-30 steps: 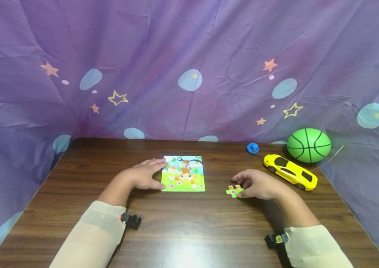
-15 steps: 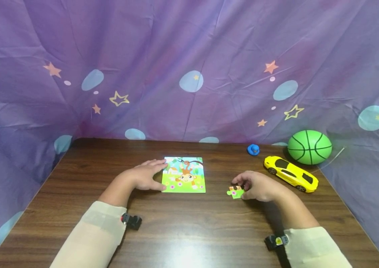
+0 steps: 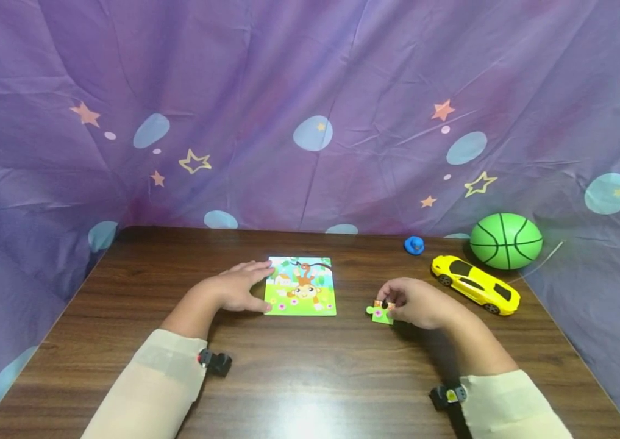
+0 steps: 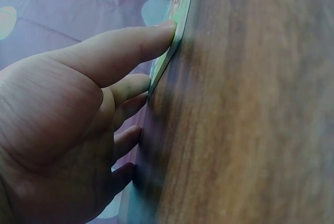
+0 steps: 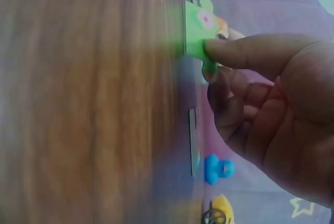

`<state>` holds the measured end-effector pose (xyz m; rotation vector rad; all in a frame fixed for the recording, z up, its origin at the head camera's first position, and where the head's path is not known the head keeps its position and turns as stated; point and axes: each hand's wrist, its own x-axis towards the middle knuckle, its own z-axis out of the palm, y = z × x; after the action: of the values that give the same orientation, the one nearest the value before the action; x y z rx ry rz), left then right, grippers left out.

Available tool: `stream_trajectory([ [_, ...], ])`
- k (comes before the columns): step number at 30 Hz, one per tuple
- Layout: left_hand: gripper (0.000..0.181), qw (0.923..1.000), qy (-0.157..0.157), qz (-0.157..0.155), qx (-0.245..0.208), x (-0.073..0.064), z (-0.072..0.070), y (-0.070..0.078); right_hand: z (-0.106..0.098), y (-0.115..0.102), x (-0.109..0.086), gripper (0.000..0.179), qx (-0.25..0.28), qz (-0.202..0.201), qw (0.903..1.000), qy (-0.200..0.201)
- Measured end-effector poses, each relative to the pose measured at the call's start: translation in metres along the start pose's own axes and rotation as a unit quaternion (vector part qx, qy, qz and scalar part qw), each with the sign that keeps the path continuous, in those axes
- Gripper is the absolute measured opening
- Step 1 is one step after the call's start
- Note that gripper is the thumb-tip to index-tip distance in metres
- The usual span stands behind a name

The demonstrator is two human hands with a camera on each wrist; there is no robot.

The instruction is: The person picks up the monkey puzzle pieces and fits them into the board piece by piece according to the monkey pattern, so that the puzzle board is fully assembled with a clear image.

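A square picture puzzle [image 3: 301, 296] of an upside-down monkey lies flat on the wooden table. My left hand [image 3: 237, 286] rests at its left side with thumb and fingers spread; in the left wrist view the thumb [image 4: 141, 45] touches the puzzle edge [image 4: 181, 28]. To the right of the puzzle, my right hand [image 3: 422, 303] pinches a green jigsaw piece [image 3: 380, 313] with a pink flower between thumb and fingers. The right wrist view shows the piece [image 5: 195, 31] tilted, close to the table, its orange side partly hidden by the fingers.
A yellow toy car [image 3: 475, 285], a green ball [image 3: 506, 241] and a small blue rubber duck [image 3: 414, 246] stand at the back right. Another thin flat piece [image 5: 192, 143] lies below my right hand. A purple cloth [image 3: 310, 79] hangs behind the table [image 3: 266, 378].
My right hand has shifted slightly left with the jigsaw piece, and its fingers have closed in further on it. The left hand and the puzzle stay in place.
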<state>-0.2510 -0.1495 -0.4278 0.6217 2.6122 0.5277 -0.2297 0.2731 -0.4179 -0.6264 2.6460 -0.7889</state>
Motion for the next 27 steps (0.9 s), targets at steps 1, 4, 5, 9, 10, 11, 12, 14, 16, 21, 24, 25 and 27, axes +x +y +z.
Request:
stream_trajectory([
  [1, 0.096, 1.0000, 0.000, 0.000, 0.000, 0.001, 0.000, 0.000, 0.001, -0.002, 0.001, 0.014, 0.006, -0.002, 1.0000, -0.005],
  [4, 0.096, 1.0000, 0.000, 0.003, 0.001, 0.002, 0.001, -0.001, 0.002, -0.010, 0.006, 0.010, 0.011, -0.011, 0.9998, -0.015],
  [5, 0.096, 1.0000, 0.000, 0.002, 0.001, 0.002, 0.001, -0.001, 0.002, -0.013, 0.008, 0.009, 0.008, -0.016, 0.9997, -0.015],
  [9, 0.096, 1.0000, -0.001, 0.001, 0.006, 0.002, 0.001, -0.001, 0.004, -0.029, 0.019, 0.009, 0.007, -0.034, 0.9994, -0.008],
  [10, 0.096, 1.0000, -0.002, 0.000, 0.006, 0.002, 0.001, -0.001, 0.005, -0.033, 0.021, 0.009, 0.007, -0.038, 0.9993, -0.004],
  [11, 0.096, 1.0000, -0.003, -0.001, 0.007, 0.002, 0.001, -0.001, 0.006, -0.038, 0.024, 0.010, 0.005, -0.041, 0.9991, 0.000],
  [12, 0.096, 1.0000, -0.003, -0.001, 0.007, 0.002, 0.001, -0.001, 0.007, -0.043, 0.028, 0.010, 0.003, -0.044, 0.9990, 0.004],
  [14, 0.096, 1.0000, -0.003, 0.001, 0.008, 0.002, 0.001, -0.001, 0.010, -0.052, 0.034, 0.010, 0.004, -0.051, 0.9986, 0.009],
  [16, 0.095, 1.0000, -0.003, -0.001, 0.008, 0.001, 0.000, 0.000, 0.014, -0.059, 0.041, 0.009, 0.005, -0.059, 0.9982, 0.010],
  [21, 0.095, 1.0000, -0.004, -0.003, 0.007, 0.001, 0.000, 0.000, 0.023, -0.075, 0.058, 0.009, 0.015, -0.074, 0.9972, 0.002],
  [24, 0.094, 1.0000, 0.000, 0.002, 0.009, 0.001, 0.000, 0.000, 0.028, -0.082, 0.067, 0.010, 0.019, -0.079, 0.9967, -0.001],
  [25, 0.094, 0.9999, 0.001, 0.004, 0.011, 0.002, 0.000, 0.000, 0.030, -0.084, 0.070, 0.010, 0.021, -0.081, 0.9965, -0.002],
  [27, 0.094, 0.9999, 0.004, 0.007, 0.015, 0.002, 0.000, 0.000, 0.033, -0.088, 0.076, 0.012, 0.024, -0.085, 0.9961, -0.006],
])
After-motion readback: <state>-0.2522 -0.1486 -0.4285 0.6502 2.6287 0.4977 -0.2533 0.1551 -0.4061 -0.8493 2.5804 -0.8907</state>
